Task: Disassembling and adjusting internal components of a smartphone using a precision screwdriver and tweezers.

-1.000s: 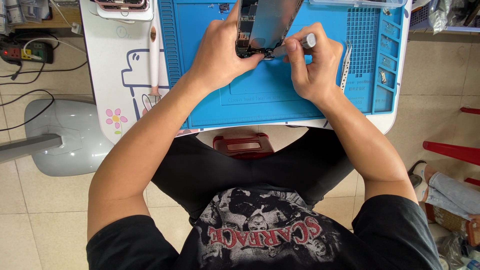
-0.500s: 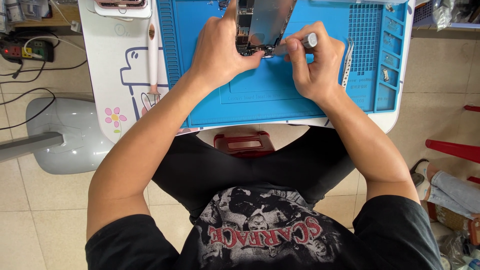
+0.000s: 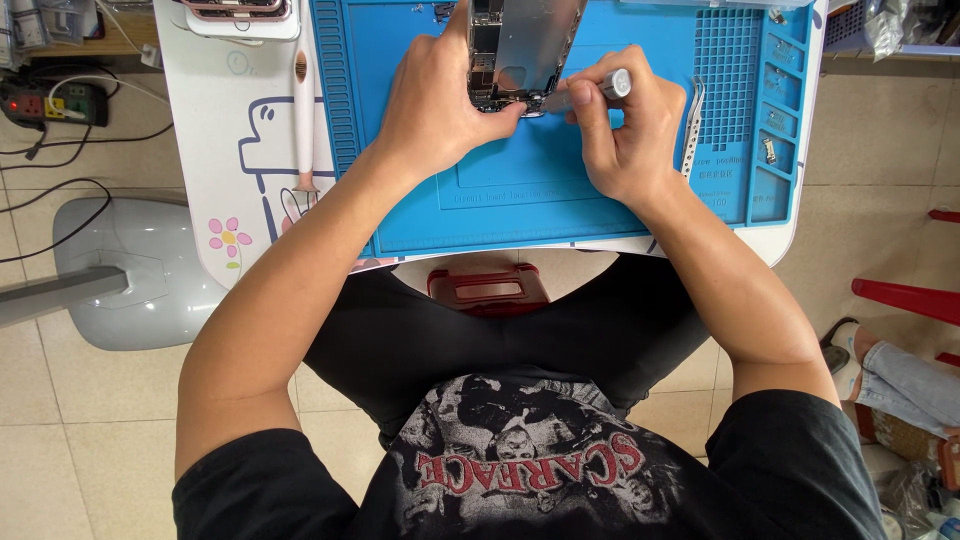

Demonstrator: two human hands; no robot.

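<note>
- While I sit at the small white desk (image 3: 215, 180), a blue work mat (image 3: 420, 210) covers most of its top.
- An opened phone (image 3: 520, 50) lies at the mat's far edge, nearer me than a second ago.
- My left hand (image 3: 435, 105) grips its near end, fingers curled.
- My right hand (image 3: 620, 130) pinches a grey screwdriver (image 3: 585, 92), tip now at the phone's lower edge, so work there continues.

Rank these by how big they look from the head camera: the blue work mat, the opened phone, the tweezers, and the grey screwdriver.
1. blue work mat
2. opened phone, though cut off by the frame's top edge
3. tweezers
4. grey screwdriver, mostly hidden in the right hand, so unsure against the tweezers
</note>
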